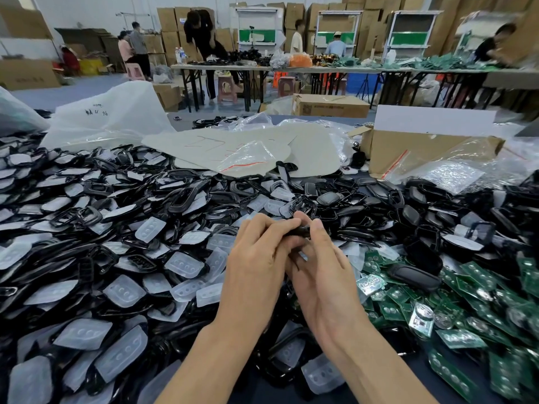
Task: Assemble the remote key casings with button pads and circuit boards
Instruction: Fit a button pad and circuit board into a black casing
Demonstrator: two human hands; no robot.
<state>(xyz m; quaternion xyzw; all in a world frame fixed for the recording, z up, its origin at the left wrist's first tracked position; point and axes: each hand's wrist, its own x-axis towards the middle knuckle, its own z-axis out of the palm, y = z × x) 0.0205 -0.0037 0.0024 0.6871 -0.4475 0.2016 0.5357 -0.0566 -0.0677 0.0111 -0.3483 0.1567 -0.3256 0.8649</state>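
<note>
Black plastic casings (180, 196) are lying heaped across the dark table (420, 374), mixed with translucent button pads (183, 265). Green circuit boards (466, 287) are spreading over the near right corner, a few casings resting on top of them.

Centre: the left hand (256, 258) and right hand (323, 272) are meeting just above the heap. The fingers of both are curling round a single casing (300, 230) and pinching it at the fingertips. The hands are covering most of it, so whether a pad or board is sitting inside cannot be told.

Behind the heap: a grey sheet (233, 144) is lying flat under clear bags (253, 156). A white sack (108, 112) is slumping at the left, and an open cardboard box (408, 150) is standing at the right.

Background: long folding tables (221, 67) are carrying more dark parts and green boards. Several people (204, 36) are standing or bending at them, with pink stools (227, 88) beneath. Brown cartons (167, 21) are standing stacked along the far wall, and one carton is sitting on the blue floor (87, 86).
</note>
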